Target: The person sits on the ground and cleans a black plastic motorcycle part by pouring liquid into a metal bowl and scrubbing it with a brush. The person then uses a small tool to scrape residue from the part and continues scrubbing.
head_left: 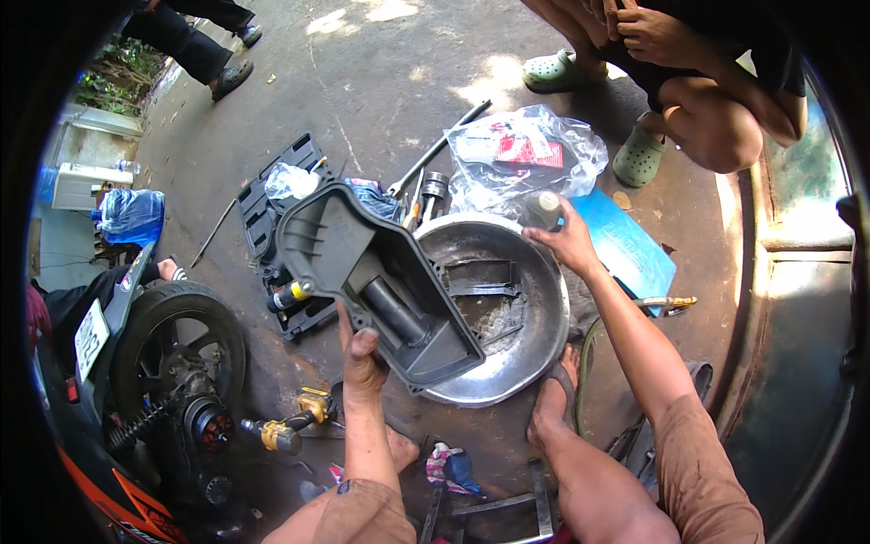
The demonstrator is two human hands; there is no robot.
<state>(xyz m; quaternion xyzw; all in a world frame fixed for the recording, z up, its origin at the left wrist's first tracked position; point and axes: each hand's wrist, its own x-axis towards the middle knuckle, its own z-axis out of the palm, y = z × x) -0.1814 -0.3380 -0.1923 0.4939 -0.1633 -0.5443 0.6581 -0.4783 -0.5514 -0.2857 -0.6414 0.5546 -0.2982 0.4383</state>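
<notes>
My left hand [361,355] grips the lower edge of a black plastic air filter housing [352,243], its hollow inside facing up. The housing is tilted over the left part of a round metal basin [555,299]. In the basin lie a dark rectangular frame-like part [480,277] and dirty wet residue. My right hand [573,238] is at the basin's far right rim, its fingers round a small clear bottle [544,207] with a pale cap. The bottle's lower part is hard to make out.
Left stands a motorbike with its rear wheel [177,340]; a yellow cordless drill [294,422] lies nearby. Beyond the basin are an open tool case [258,213], a clear plastic bag [526,150] and a blue sheet [625,249]. A person squats far right, near green clogs [640,156].
</notes>
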